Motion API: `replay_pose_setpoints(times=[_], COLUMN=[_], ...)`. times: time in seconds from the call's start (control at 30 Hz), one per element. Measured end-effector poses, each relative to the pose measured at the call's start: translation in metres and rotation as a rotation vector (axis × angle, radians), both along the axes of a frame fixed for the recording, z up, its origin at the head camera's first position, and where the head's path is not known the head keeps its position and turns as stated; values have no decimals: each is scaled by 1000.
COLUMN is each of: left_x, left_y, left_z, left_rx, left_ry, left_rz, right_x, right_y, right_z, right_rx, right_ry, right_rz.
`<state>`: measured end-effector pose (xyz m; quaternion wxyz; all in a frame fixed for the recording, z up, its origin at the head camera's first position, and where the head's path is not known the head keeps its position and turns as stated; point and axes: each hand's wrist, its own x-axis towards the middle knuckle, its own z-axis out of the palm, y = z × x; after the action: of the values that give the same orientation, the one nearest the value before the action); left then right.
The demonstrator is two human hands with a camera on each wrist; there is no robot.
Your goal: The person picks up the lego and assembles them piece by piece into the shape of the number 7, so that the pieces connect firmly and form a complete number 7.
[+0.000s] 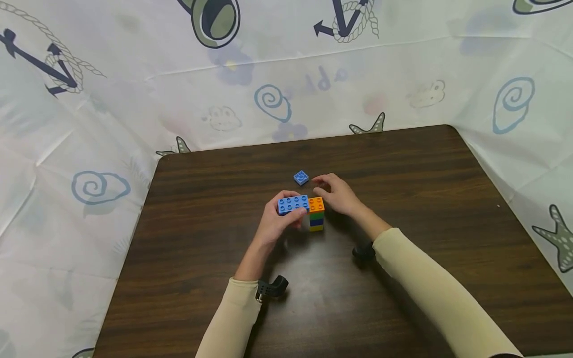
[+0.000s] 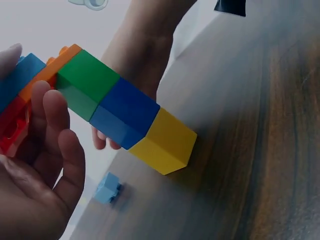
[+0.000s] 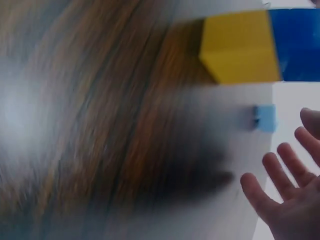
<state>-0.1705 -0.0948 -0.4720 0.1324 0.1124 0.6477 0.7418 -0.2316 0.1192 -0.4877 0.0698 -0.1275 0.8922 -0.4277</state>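
My left hand (image 1: 274, 219) grips a joined toy-brick build at its upper left, thumb against a light blue brick (image 1: 293, 203). Beside that brick sits an orange brick (image 1: 316, 204), topping a column of green (image 2: 89, 80), dark blue (image 2: 127, 110) and yellow (image 2: 165, 142) bricks. Under the light blue part, a red brick (image 2: 14, 122) shows in the left wrist view, partly hidden by fingers. Whether the column touches the table, I cannot tell. My right hand (image 1: 338, 194) holds nothing; its fingers are spread loosely to the right of a small blue brick (image 1: 301, 177) lying studs up.
The dark wooden table (image 1: 201, 248) has its far edge just beyond the small brick. A pale printed cloth (image 1: 179, 99) hangs behind it and to both sides. Black wrist devices are on the left wrist (image 1: 274, 287) and the right wrist (image 1: 363, 251).
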Motion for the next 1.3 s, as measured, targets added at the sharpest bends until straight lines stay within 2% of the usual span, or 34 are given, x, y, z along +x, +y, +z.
replay_pose_setpoints(times=[0.13, 0.23, 0.4, 0.53, 0.67, 0.77, 0.9, 1.07, 1.17, 1.3], left_x=[0, 0, 0, 0, 0, 4, 9, 7, 2, -4], left_y=[1, 3, 8, 12, 16, 19, 21, 21, 20, 18], left_z=[-5, -11, -20, -23, -20, -7, 7, 7, -5, -22], left_rx=[49, 82, 35, -17, -67, -110, -127, -136, -134, -143], left_ry=[-37, -61, -73, -65, -51, -43, -1, 61, 69, 27], left_rz=[-15, -27, -17, -12, 8, 37, 59, 61, 65, 80], right_x=[-8, -13, -17, -18, -18, -19, -20, -18, -17, -14], right_y=[1, 0, -6, -12, -16, -17, -18, -15, -11, -6], right_z=[-8, -12, -16, -19, -19, -19, -18, -21, -21, -17], right_rx=[173, 260, 398, 502, 546, 569, 565, 466, 363, 225], right_ry=[35, 47, 88, 109, 97, 92, 88, 112, 124, 121], right_rz=[69, 125, 212, 262, 267, 266, 247, 177, 126, 81])
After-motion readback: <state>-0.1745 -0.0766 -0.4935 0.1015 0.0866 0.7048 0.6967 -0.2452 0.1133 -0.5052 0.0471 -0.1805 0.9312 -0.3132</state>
